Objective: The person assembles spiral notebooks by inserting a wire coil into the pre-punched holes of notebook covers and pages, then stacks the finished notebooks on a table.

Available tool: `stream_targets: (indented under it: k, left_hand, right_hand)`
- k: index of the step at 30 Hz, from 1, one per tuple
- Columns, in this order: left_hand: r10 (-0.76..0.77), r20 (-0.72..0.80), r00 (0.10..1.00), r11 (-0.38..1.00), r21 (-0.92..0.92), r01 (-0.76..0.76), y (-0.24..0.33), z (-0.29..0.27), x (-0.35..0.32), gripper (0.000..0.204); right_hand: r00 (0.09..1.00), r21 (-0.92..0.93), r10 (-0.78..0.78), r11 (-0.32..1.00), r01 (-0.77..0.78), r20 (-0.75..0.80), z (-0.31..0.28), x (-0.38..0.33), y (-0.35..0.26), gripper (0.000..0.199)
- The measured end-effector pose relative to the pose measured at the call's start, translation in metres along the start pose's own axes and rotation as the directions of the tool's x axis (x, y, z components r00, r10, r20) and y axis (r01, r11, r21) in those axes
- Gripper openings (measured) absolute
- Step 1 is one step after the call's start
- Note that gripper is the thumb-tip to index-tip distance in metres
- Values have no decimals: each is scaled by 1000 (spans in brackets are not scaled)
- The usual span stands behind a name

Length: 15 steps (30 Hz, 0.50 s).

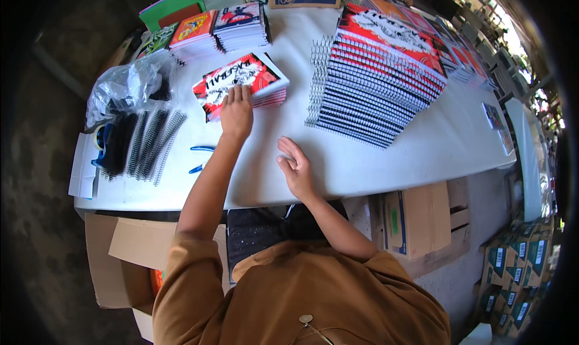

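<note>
Your right hand (295, 169) rests open on the white surface (362, 158); farther left, your left hand (236, 113) lays flat fingers on the red booklet stack (241, 79), whose long axis runs left-right.

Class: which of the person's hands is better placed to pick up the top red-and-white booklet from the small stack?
Left. The left hand already rests on the small stack of booklets, while the right hand lies open on the bare white table, apart from it.
</note>
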<state>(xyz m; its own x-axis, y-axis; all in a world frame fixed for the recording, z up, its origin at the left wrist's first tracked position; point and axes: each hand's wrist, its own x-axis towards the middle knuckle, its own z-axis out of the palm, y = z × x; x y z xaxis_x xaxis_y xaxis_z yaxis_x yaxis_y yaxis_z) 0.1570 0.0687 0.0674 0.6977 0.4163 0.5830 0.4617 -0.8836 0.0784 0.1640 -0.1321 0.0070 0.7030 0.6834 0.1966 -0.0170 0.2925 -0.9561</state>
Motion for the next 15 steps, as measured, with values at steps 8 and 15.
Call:
stream_targets:
  k: [8, 15]
  left_hand:
    - [-54, 293, 955, 972, -204, 117, -42, -18, 52, 31]
    - [-44, 577, 816, 860, -394, 325, -57, -21, 63, 54]
  right_hand:
    - [995, -38, 34, 999, -31, 92, -5, 0, 1, 36]
    - [995, -27, -6, 1000, 9, 103, -4, 1, 4, 32]
